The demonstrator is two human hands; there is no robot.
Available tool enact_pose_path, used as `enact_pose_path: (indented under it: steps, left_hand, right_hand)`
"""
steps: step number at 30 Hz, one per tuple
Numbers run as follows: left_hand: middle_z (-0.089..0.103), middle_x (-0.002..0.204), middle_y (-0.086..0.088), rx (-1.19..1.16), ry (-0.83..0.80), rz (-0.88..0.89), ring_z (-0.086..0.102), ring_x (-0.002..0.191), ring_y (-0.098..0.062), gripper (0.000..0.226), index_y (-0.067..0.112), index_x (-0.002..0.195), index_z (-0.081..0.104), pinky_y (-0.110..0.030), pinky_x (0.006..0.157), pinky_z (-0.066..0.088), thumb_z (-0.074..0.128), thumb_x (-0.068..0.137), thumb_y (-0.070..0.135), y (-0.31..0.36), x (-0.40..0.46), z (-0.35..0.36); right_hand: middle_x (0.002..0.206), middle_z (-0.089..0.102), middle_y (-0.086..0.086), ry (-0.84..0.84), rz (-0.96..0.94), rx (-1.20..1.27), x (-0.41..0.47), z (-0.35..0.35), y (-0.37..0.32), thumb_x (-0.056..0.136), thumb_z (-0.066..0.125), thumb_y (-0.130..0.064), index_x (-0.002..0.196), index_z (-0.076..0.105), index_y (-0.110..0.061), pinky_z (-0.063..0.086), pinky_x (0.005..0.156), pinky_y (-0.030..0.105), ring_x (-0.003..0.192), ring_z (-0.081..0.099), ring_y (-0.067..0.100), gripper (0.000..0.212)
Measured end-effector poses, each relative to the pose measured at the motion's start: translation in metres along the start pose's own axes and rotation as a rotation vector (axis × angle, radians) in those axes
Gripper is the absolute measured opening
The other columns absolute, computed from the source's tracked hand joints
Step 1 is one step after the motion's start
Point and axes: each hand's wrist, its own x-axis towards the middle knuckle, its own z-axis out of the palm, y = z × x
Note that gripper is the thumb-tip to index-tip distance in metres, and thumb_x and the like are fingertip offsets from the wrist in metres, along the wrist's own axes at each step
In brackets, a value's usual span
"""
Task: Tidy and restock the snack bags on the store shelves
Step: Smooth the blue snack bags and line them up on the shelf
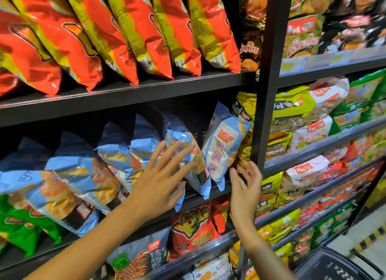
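two hands work the middle shelf [125, 95], and the step in hand looks like straightening the row of blue snack bags [83, 175] that lean leftward along it. left of the black post [269, 91], the left hand [160, 179] lies with fingers spread flat against a leaning blue bag [183, 146], pressing and not pinching. the right hand [246, 185] hovers just below and left of the post's foot, fingers loosely parted, holding nothing, near the last blue-and-white bag [223, 146]. that bag stands just left of the post, tilted the other way from its neighbours. next, i judge, the leaning bags need pushing upright while the right hand steadies the end bag. writing is chinese and mostly blurred; orange characters on the end bag cannot be read with certainty.
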Motion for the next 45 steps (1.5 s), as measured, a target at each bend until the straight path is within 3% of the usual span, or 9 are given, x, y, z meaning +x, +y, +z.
enact_pose_path:
  steps: [7, 12, 20, 26, 29, 32, 35, 40, 45]
  left_hand:
    - [0.014, 0.172, -0.009, 0.133, -0.138, -0.049, 0.007, 0.159, -0.035, 0.055, 0.015, 0.146, 0.054, -0.065, 0.125, 0.008, 0.054, 0.097, 0.041, -0.003, -0.027, 0.001]
    - [0.025, 0.169, -0.012, 0.129, -0.175, -0.081, 0.01, 0.158, -0.035, 0.057, 0.013, 0.146, 0.055, -0.066, 0.124, 0.008, 0.06, 0.095, 0.039, -0.002, -0.034, 0.002]
    - [0.035, 0.165, -0.006, 0.041, -0.165, -0.093, 0.016, 0.158, -0.031, 0.06, 0.02, 0.154, 0.045, -0.069, 0.123, 0.005, 0.056, 0.099, 0.04, -0.001, -0.04, -0.003]
    - [0.016, 0.163, 0.027, -0.946, 0.009, -0.58, 0.017, 0.153, -0.002, 0.078, 0.046, 0.16, 0.011, -0.024, 0.123, 0.019, 0.057, 0.098, 0.057, 0.062, -0.032, -0.036]
    - [0.012, 0.161, 0.039, -1.402, 0.122, -0.793, 0.024, 0.154, -0.006, 0.092, 0.066, 0.151, 0.003, -0.042, 0.124, 0.03, 0.066, 0.083, 0.073, 0.097, -0.029, -0.038]
    - [0.042, 0.154, 0.031, -1.62, 0.286, -0.965, 0.044, 0.142, 0.0, 0.113, 0.043, 0.158, 0.015, -0.03, 0.115, 0.043, 0.077, 0.07, 0.074, 0.11, -0.026, -0.032]
    - [0.059, 0.147, 0.008, -1.607, 0.412, -1.101, 0.054, 0.138, -0.014, 0.101, 0.028, 0.153, 0.037, -0.048, 0.118, 0.039, 0.082, 0.071, 0.067, 0.108, -0.031, -0.025]
    - [0.064, 0.14, 0.014, -1.514, 0.302, -1.157, 0.058, 0.133, -0.011, 0.076, 0.037, 0.143, 0.051, -0.047, 0.115, 0.043, 0.078, 0.076, 0.059, 0.093, -0.052, -0.013]
    - [0.07, 0.127, 0.017, -1.549, -0.038, -1.026, 0.06, 0.12, 0.007, 0.061, 0.027, 0.142, 0.05, -0.027, 0.097, 0.053, 0.075, 0.088, 0.04, 0.098, -0.072, -0.013]
  right_hand:
    - [0.169, 0.019, -0.013, -0.507, -0.3, -0.358, -0.004, 0.042, -0.003, 0.094, 0.075, -0.033, 0.162, 0.011, -0.036, 0.027, 0.121, 0.024, 0.155, 0.017, 0.003, 0.093]
    - [0.161, 0.041, -0.005, -0.475, -0.312, -0.592, 0.01, 0.063, 0.01, 0.095, 0.07, -0.047, 0.162, 0.014, -0.037, 0.044, 0.113, 0.045, 0.147, 0.04, 0.015, 0.088]
    - [0.153, 0.05, -0.014, -0.379, -0.336, -0.308, -0.001, 0.035, -0.013, 0.092, 0.076, -0.043, 0.158, 0.033, -0.038, 0.047, 0.113, 0.044, 0.143, 0.045, 0.006, 0.079]
    - [0.141, 0.057, -0.013, -0.236, -0.575, -0.369, -0.033, -0.001, -0.039, 0.084, 0.087, -0.037, 0.151, 0.049, -0.022, 0.048, 0.107, 0.029, 0.135, 0.052, 0.005, 0.079]
    - [0.141, 0.057, -0.003, -0.283, -0.726, -0.38, -0.051, -0.014, -0.039, 0.087, 0.084, -0.039, 0.146, 0.053, -0.008, 0.05, 0.106, 0.038, 0.134, 0.055, 0.019, 0.073]
    - [0.153, 0.045, -0.011, -0.467, -0.767, -0.372, -0.064, -0.026, -0.036, 0.095, 0.069, -0.048, 0.148, 0.049, -0.005, 0.042, 0.114, 0.033, 0.142, 0.046, 0.019, 0.071]
    - [0.154, 0.047, -0.004, -0.616, -0.799, -0.404, -0.069, -0.04, -0.029, 0.094, 0.075, -0.039, 0.148, 0.051, -0.006, 0.043, 0.116, 0.04, 0.144, 0.046, 0.022, 0.067]
    - [0.146, 0.057, 0.001, -0.572, -0.431, -0.144, -0.055, -0.048, -0.041, 0.096, 0.072, -0.027, 0.149, 0.041, -0.047, 0.042, 0.115, 0.039, 0.142, 0.049, 0.02, 0.065]
    - [0.151, 0.054, -0.012, -0.702, 0.064, 0.127, -0.029, -0.034, -0.056, 0.088, 0.067, -0.061, 0.154, 0.034, -0.034, 0.049, 0.105, 0.023, 0.139, 0.052, 0.008, 0.079]
